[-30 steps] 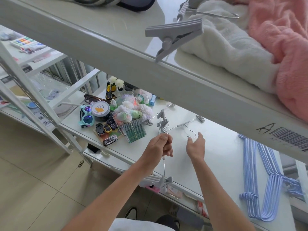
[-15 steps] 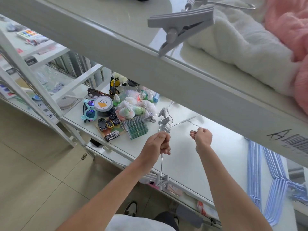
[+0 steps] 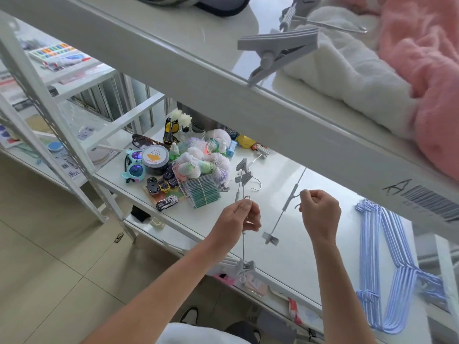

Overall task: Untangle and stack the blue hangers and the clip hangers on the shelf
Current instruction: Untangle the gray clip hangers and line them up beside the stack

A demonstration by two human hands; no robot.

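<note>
My left hand (image 3: 239, 217) pinches a grey clip hanger (image 3: 243, 247) by its hook, and its bar hangs upright over the middle shelf (image 3: 298, 264). To its right, my right hand (image 3: 320, 212) grips the hook of a second clip hanger (image 3: 285, 207), which is held tilted and apart from the first. More clip hangers (image 3: 244, 173) lie on the shelf behind my left hand. A stack of blue hangers (image 3: 387, 269) lies flat at the right end of the shelf. On the top shelf, another clip hanger (image 3: 278, 49) leans against towels.
Yarn balls (image 3: 206, 165), toy cars (image 3: 161, 192), sunglasses (image 3: 135, 167) and a round tin (image 3: 155, 157) crowd the left of the middle shelf. White and pink towels (image 3: 372, 70) fill the top shelf. The top shelf's front rail (image 3: 248, 112) hangs over my hands.
My right hand closed on a hanger hook and pulled that clip hanger rightward, away from the one in my left hand. My left hand stayed roughly in place.
</note>
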